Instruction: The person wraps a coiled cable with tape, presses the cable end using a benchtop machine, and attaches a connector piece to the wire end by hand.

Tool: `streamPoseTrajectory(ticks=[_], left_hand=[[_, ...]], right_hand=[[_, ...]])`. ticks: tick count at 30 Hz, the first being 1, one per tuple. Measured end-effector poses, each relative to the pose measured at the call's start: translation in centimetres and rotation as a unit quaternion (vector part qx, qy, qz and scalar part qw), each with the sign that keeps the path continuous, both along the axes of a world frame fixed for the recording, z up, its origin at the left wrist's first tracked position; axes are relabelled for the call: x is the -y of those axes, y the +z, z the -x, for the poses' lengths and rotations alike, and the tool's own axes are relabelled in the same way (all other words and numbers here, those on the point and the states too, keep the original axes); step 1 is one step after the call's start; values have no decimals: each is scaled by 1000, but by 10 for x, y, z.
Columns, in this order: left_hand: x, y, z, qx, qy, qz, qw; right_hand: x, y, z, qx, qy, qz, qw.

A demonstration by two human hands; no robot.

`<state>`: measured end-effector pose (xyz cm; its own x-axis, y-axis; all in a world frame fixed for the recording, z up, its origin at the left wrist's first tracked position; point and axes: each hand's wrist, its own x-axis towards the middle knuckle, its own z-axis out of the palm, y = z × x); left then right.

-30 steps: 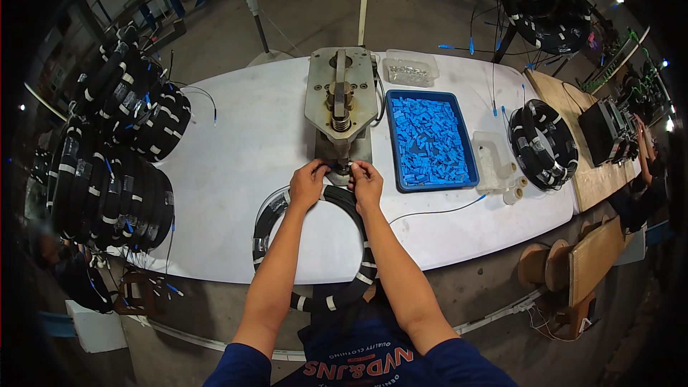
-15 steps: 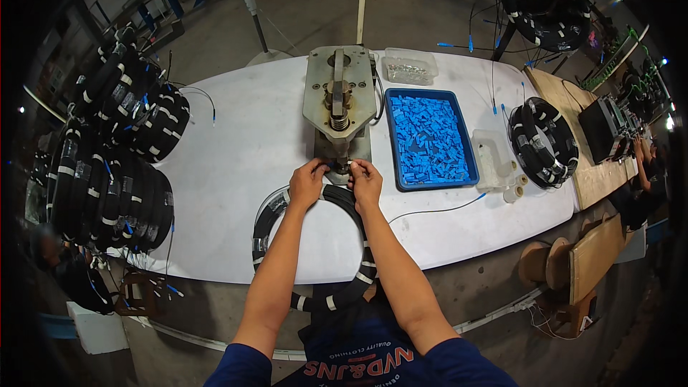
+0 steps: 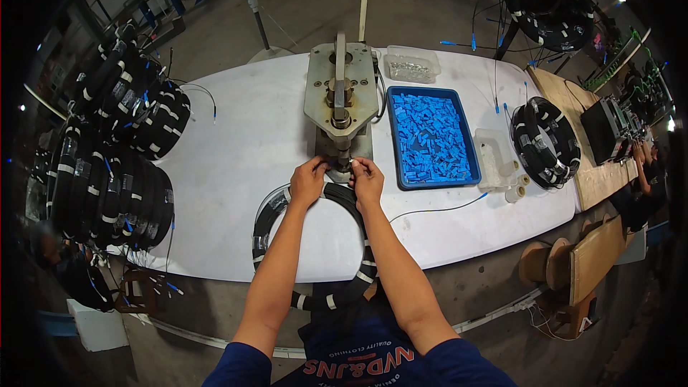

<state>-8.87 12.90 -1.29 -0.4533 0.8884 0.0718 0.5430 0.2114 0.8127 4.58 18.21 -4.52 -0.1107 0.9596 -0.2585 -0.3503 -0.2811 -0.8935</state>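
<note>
A grey metal bench press [image 3: 340, 100] stands at the middle of the table, its ram pointing down. At the foot of the ram, my left hand [image 3: 308, 180] is closed in a pinch on the left side. My right hand [image 3: 368, 183] pinches on the right side, close to the ram tip. What the fingertips hold is too small and hidden to make out. Below my hands lies a coil of black cable [image 3: 269, 226] bound with white tape, partly covered by my forearms. One thin cable end with a blue connector [image 3: 483, 195] runs out to the right.
Right of the press sits a blue tray [image 3: 476, 161] full of small blue pieces. Clear plastic boxes [image 3: 412, 67] stand behind and beside it. Stacked black cable coils [image 3: 107, 201] crowd the left edge; another coil [image 3: 545, 142] lies right. A person's hand [image 3: 640, 150] shows far right.
The press's ram has come down, and its spring no longer shows stretched. The top bar looks shifted. Both my hands stay at the same spot.
</note>
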Motion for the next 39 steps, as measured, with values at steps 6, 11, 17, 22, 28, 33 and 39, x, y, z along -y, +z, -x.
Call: streamPoseTrajectory(ticks=[6, 11, 17, 22, 28, 33, 39], left_hand=[[1, 3, -3, -13, 12, 4, 1000], [-3, -8, 3, -10, 24, -26, 999], [-6, -6, 2, -258, 7, -70, 964], [-1, -12, 0, -150, -10, -60, 987], [-1, -5, -9, -81, 13, -83, 993], [-1, -15, 6, 24, -8, -65, 998], [-2, -30, 19, 243, -60, -160, 955]], right_hand=[[-1, -1, -1, -6, 2, -3, 1000], [-2, -1, 0, 5, 4, -10, 1000], [0, -2, -1, 9, 5, -8, 1000], [3, 3, 0, 21, 13, -7, 1000], [1, 2, -5, 28, 18, -19, 999], [1, -1, -9, -19, 31, 5, 999], [2, -1, -10, -67, 40, 26, 997]])
